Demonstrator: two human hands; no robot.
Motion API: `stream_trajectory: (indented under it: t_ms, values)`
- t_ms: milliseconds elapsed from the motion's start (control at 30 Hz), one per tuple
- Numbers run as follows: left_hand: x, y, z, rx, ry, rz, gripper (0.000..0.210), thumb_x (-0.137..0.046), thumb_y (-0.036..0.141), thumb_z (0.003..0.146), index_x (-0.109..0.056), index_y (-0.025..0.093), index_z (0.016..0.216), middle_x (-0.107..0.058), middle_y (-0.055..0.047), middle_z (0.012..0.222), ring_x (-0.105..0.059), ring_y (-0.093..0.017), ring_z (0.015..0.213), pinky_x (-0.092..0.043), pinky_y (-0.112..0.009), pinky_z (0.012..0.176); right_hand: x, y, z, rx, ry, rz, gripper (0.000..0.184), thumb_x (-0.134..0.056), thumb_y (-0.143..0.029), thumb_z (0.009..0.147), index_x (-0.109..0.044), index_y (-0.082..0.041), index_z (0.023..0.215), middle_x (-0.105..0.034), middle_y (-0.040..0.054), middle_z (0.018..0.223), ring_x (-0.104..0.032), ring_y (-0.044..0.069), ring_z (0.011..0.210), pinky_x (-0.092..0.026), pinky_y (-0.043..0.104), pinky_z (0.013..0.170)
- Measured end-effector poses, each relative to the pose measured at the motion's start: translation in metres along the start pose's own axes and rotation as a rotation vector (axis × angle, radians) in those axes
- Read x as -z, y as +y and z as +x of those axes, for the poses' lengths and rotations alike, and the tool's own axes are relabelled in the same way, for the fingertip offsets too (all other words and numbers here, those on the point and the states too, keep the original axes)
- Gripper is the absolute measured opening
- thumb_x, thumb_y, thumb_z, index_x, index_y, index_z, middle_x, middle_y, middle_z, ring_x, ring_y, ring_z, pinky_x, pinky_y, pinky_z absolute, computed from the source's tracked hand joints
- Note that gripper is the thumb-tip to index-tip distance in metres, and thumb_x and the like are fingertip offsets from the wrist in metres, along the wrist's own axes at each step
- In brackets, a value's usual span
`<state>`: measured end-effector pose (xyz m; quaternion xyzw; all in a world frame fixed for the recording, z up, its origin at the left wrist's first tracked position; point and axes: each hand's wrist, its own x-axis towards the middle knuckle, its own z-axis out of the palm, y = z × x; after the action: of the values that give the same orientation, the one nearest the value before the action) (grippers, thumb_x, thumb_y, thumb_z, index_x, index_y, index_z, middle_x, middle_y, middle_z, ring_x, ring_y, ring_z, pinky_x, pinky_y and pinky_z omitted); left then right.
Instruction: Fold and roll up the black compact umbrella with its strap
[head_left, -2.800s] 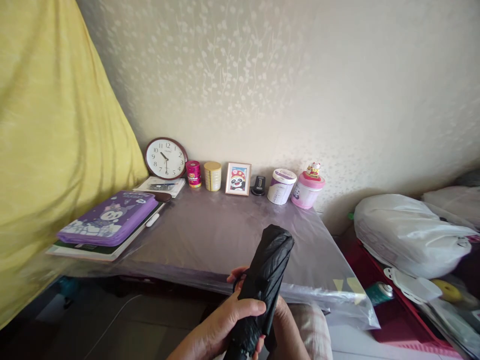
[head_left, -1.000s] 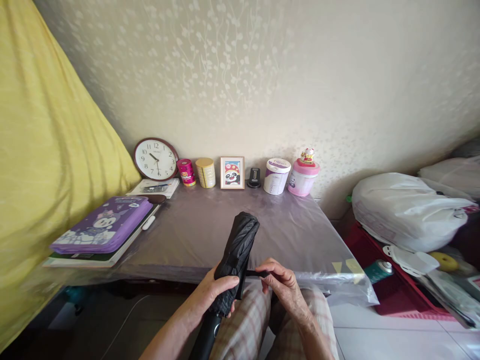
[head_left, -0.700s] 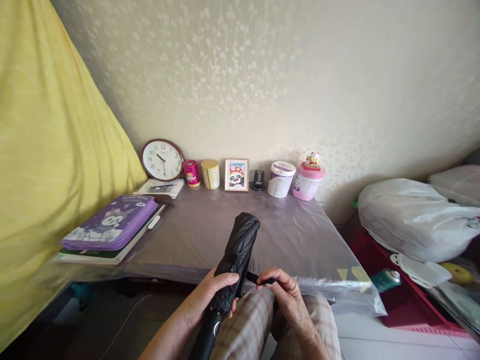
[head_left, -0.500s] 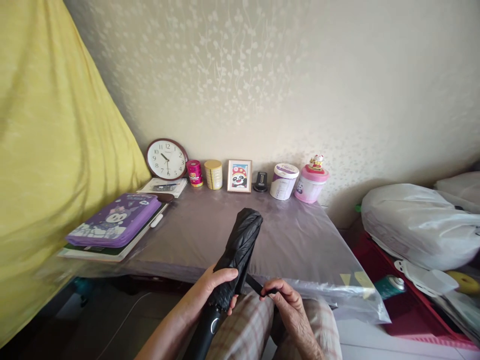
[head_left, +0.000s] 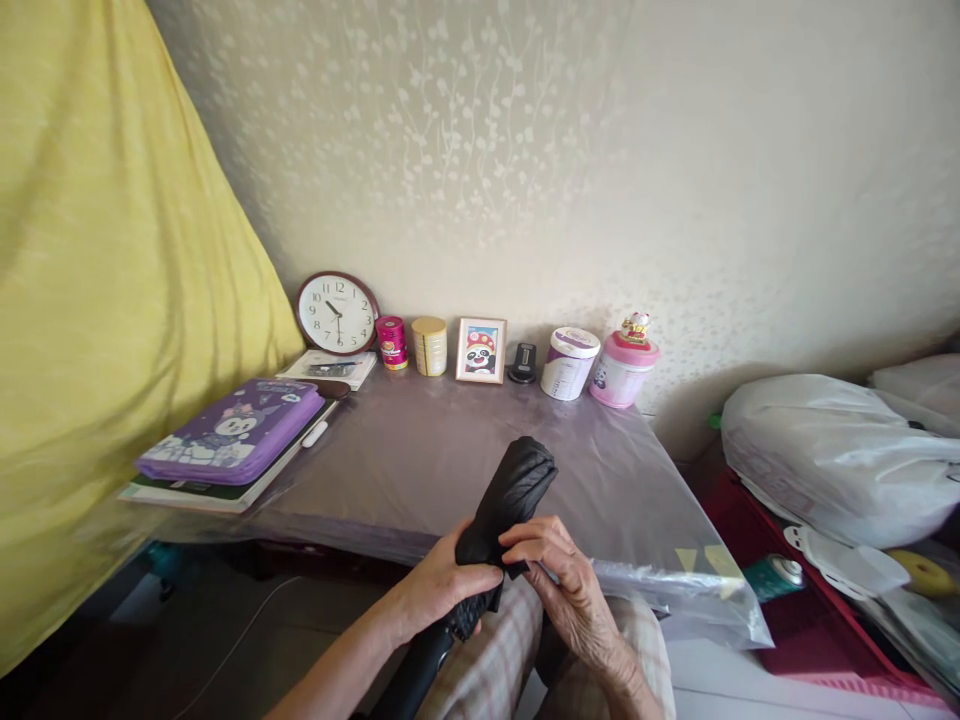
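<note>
A folded black umbrella [head_left: 517, 485] slants up over the front of the table, its dark handle [head_left: 412, 665] pointing down toward me. My left hand [head_left: 442, 590] is closed around the lower canopy, thumb lying across the front. From the right, my right hand [head_left: 559, 575] presses against the canopy with bent fingers, pinching the end of the closure strap, which is mostly hidden behind the fingertips. The canopy is gathered tight where the strap crosses it.
Against the wall stand a clock [head_left: 337, 313], a pink can [head_left: 391, 343], a yellow can [head_left: 430, 347], a framed panda picture [head_left: 481, 351] and two tubs. A purple case [head_left: 232, 432] lies left. White bags [head_left: 840, 450] and a red crate [head_left: 817, 640] are right.
My right hand has moved up and left, bringing the strap from beside the umbrella onto its canopy. The umbrella's top has shifted right and slightly down.
</note>
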<state>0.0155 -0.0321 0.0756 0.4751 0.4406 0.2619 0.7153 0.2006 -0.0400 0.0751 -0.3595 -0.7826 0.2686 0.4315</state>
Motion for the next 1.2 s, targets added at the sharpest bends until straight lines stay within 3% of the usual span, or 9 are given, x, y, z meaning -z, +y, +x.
stream_trajectory:
  t_ms: [233, 400, 600, 700, 800, 967, 1067, 1200]
  values:
    - [-0.005, -0.002, -0.006, 0.003, 0.028, 0.071, 0.045, -0.056, 0.027, 0.072, -0.044, 0.022, 0.115, -0.052, 0.005, 0.062, -0.051, -0.012, 0.045, -0.041, -0.022, 0.042, -0.009, 0.014, -0.004, -0.044, -0.028, 0.026, 0.02, -0.041, -0.019, 0.09, -0.059, -0.024, 0.098, -0.06, 0.004, 0.091, -0.056, 0.014, 0.089, -0.044, 0.028, 0.081]
    - [-0.004, -0.004, -0.005, -0.063, 0.086, 0.148, 0.035, -0.057, 0.026, 0.071, -0.049, 0.021, 0.105, -0.047, 0.006, 0.062, -0.047, -0.008, 0.047, -0.036, -0.019, 0.045, -0.014, 0.012, -0.002, -0.069, -0.025, -0.01, 0.021, -0.042, -0.019, 0.09, -0.062, -0.024, 0.097, -0.055, 0.0044, 0.092, -0.055, 0.013, 0.087, -0.044, 0.025, 0.078]
    - [-0.005, -0.01, -0.004, -0.14, 0.149, 0.229, 0.033, -0.058, 0.024, 0.071, -0.052, 0.022, 0.104, -0.048, 0.006, 0.065, -0.043, -0.008, 0.053, -0.031, -0.018, 0.048, -0.023, 0.014, -0.002, -0.066, 0.027, -0.052, 0.02, -0.045, -0.018, 0.089, -0.062, -0.023, 0.097, -0.057, 0.0042, 0.088, -0.055, 0.013, 0.084, -0.045, 0.024, 0.074]
    - [-0.005, -0.016, -0.001, -0.173, 0.166, 0.23, 0.038, -0.058, 0.024, 0.07, -0.051, 0.021, 0.108, -0.052, 0.004, 0.073, -0.046, -0.01, 0.06, -0.034, -0.019, 0.052, -0.028, 0.016, -0.003, -0.136, 0.094, -0.052, 0.014, -0.053, -0.02, 0.084, -0.059, -0.022, 0.097, -0.058, 0.0021, 0.083, -0.056, 0.012, 0.077, -0.046, 0.024, 0.071]
    - [-0.004, -0.023, 0.001, -0.197, 0.197, 0.236, 0.039, -0.06, 0.023, 0.069, -0.053, 0.019, 0.107, -0.056, 0.002, 0.076, -0.049, -0.012, 0.065, -0.036, -0.02, 0.057, -0.031, 0.015, -0.003, -0.229, 0.156, -0.045, 0.009, -0.059, -0.022, 0.08, -0.055, -0.02, 0.088, -0.056, 0.0, 0.076, -0.053, 0.011, 0.068, -0.045, 0.023, 0.065]
    - [-0.005, -0.026, 0.001, -0.243, 0.209, 0.21, 0.043, -0.064, 0.021, 0.066, -0.053, 0.017, 0.107, -0.062, -0.001, 0.089, -0.055, -0.017, 0.08, -0.039, -0.023, 0.069, -0.035, 0.008, 0.001, -0.253, 0.183, -0.054, 0.005, -0.057, -0.021, 0.08, -0.057, -0.019, 0.076, -0.055, 0.0005, 0.074, -0.052, 0.011, 0.066, -0.044, 0.022, 0.062]
    - [-0.008, -0.023, 0.0, -0.192, 0.182, 0.121, 0.043, -0.065, 0.022, 0.066, -0.053, 0.018, 0.106, -0.062, 0.0, 0.088, -0.055, -0.016, 0.079, -0.04, -0.023, 0.068, -0.036, 0.005, 0.003, -0.261, 0.167, -0.071, 0.005, -0.056, -0.019, 0.08, -0.059, -0.019, 0.076, -0.055, 0.0005, 0.073, -0.052, 0.011, 0.065, -0.043, 0.022, 0.061]
    - [-0.008, -0.018, -0.003, -0.063, 0.12, 0.034, 0.042, -0.063, 0.024, 0.069, -0.049, 0.018, 0.108, -0.056, 0.005, 0.067, -0.052, -0.01, 0.057, -0.04, -0.021, 0.057, -0.038, 0.006, 0.003, -0.238, 0.154, -0.072, 0.007, -0.054, -0.018, 0.081, -0.06, -0.02, 0.079, -0.056, 0.0015, 0.077, -0.054, 0.012, 0.069, -0.044, 0.022, 0.064]
